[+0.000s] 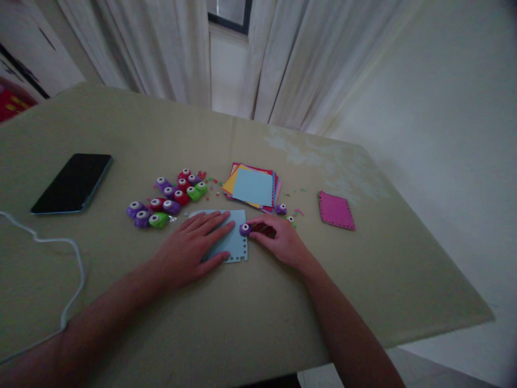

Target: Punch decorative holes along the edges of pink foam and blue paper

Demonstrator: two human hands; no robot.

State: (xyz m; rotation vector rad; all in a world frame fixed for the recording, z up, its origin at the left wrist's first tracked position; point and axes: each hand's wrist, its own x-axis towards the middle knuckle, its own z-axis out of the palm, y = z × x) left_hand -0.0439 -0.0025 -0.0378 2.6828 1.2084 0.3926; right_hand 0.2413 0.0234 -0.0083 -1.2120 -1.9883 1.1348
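Observation:
My left hand [202, 242] lies flat with its fingers spread on a light blue paper sheet [238, 250], pressing it to the table. Small punched holes run along the sheet's near edge and up its right edge. Between thumb and fingertips, my right hand [277, 237] pinches a small purple craft punch [244, 230] with an eye-like white button, set at the sheet's right edge. Just beyond that hand are another purple punch [281, 209] and a green one [290, 220], partly hidden by the hand.
Several red, purple and green punches [181, 184] cluster at the left. Behind the sheet is a stack of coloured paper [254, 186]; a pink hole-edged square [336, 210] lies right. A dark tablet [72, 183] and white cable [78, 258] are far left. Paper bits [298, 212] are scattered about.

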